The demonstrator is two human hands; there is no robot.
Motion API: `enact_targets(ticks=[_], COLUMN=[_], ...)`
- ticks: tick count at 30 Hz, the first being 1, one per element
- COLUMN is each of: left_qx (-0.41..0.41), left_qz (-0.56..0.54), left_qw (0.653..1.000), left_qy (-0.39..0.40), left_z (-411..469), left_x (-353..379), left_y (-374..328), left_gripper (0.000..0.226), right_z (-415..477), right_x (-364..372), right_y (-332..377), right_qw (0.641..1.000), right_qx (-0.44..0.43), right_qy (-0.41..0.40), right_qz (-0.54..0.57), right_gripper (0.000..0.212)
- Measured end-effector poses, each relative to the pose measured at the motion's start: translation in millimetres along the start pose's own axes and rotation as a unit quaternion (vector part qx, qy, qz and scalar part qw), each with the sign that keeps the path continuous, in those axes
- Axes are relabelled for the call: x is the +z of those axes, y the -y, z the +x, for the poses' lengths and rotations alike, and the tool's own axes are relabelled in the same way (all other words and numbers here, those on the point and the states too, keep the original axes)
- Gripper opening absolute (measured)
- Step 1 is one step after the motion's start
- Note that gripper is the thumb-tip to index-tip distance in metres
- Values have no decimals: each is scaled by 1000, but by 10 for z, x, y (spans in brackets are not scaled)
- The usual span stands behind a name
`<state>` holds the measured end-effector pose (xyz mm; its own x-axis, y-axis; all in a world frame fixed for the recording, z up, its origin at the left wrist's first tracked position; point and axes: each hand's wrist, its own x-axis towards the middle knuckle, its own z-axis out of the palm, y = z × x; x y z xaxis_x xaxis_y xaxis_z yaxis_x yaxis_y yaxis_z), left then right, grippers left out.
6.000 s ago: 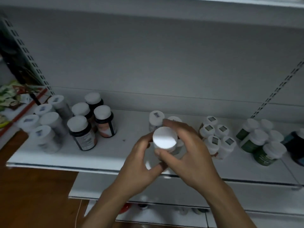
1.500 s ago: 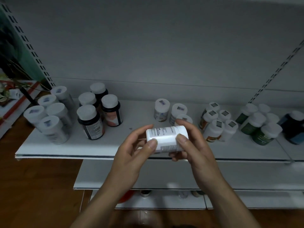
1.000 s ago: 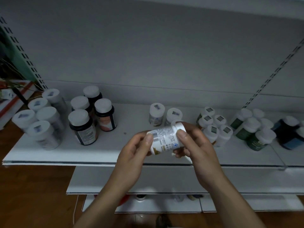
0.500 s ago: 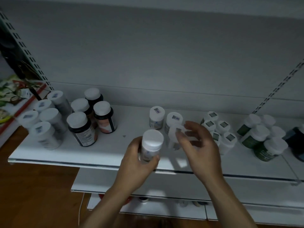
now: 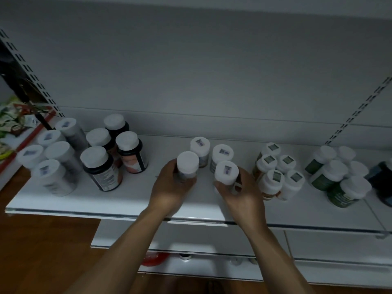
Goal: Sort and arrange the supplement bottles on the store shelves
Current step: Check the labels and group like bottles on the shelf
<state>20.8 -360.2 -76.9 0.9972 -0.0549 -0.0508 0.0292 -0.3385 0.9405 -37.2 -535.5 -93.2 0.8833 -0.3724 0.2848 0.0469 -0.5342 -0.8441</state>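
Shelf [image 5: 131, 194] white metal, wooden floor [image 5: 42, 251] below

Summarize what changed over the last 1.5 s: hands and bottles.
The plain-capped bottle, held sideways by both hands before, is now upright in the left hand alone. The right hand let go of it and now grips a sticker-capped bottle in the middle group. The dark-bodied bottles and green bottles on the shelf stayed put.

Four small white bottles [image 5: 199, 145]: two in the fingers [image 5: 172, 167], two just beyond. Left of the fingers, four dark bottles [image 5: 99, 166], then five clear bottles [image 5: 57, 153]. To their right, five orange-labelled bottles [image 5: 273, 181], five green bottles [image 5: 337, 177], and one blue bottle [image 5: 380, 179] visible at the edge.
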Motion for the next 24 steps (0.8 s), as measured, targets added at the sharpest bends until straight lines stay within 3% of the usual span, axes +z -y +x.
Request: enact_targets(ticks=[6,8,11,13,16,24], left_qx=[22,18,42,60,83,185], left_qz=[-20,11,-8,-22,-15,-39], left_qw=[999,1000,998,998,990,980], left_qy=[43,6,-50,9,111,66], left_z=[63,-47,-420,-688,-901,-1002], left_x=[-53,-143,-315,-410,-487,-733], left_y=[80,135,111,35,-37,-41], left_gripper=[57,61,47,49,69,73], right_z=[-89,-136,-234,-322,-472,-840], right_x=[-123,-185,-230,-216,-146,-24], right_y=[175,274,438,571,809,1293], right_qw=[997,993,987,983,983,978], right_qx=[70,96,99,91,47,-157], right_qy=[32,63,103,122,138,109], right_qz=[16,38,78,104,116,82], right_gripper=[40,37,36,37,43,56])
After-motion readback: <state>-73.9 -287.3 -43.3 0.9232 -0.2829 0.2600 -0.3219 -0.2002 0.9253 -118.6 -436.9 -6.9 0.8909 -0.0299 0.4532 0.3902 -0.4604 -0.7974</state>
